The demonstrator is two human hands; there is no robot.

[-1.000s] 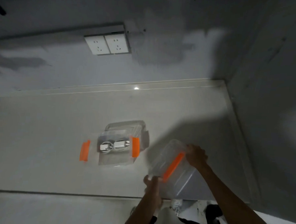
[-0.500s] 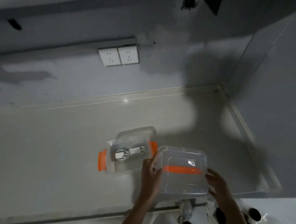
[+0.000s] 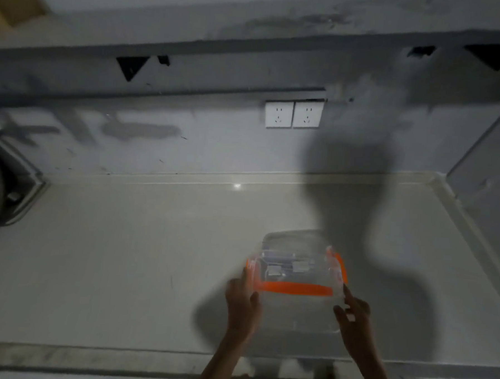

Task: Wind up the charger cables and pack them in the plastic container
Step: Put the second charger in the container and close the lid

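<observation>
- The plastic container (image 3: 262,258) sits on the pale counter (image 3: 123,269), right of the middle and nearer the front edge than the back wall
- It has orange latches (image 3: 341,266) on its left and right sides, and two white chargers (image 3: 276,271) lie side by side inside it
- Both hands hold a second clear plastic box (image 3: 297,307), with an orange band (image 3: 295,288) across it, over the container's near side
- The picture is smeared, so I cannot tell whether the box touches the container
- The left hand (image 3: 241,303) grips the box's left edge, fingers running up along the side and thumb tucked against it
- The right hand (image 3: 353,319) grips the right near corner, fingers curled round the edge
- Two white wall sockets (image 3: 293,114) sit side by side on the grey wall above the back edge of the counter
- A large dark shadow (image 3: 384,254) falls across the counter's right part and up the wall
</observation>
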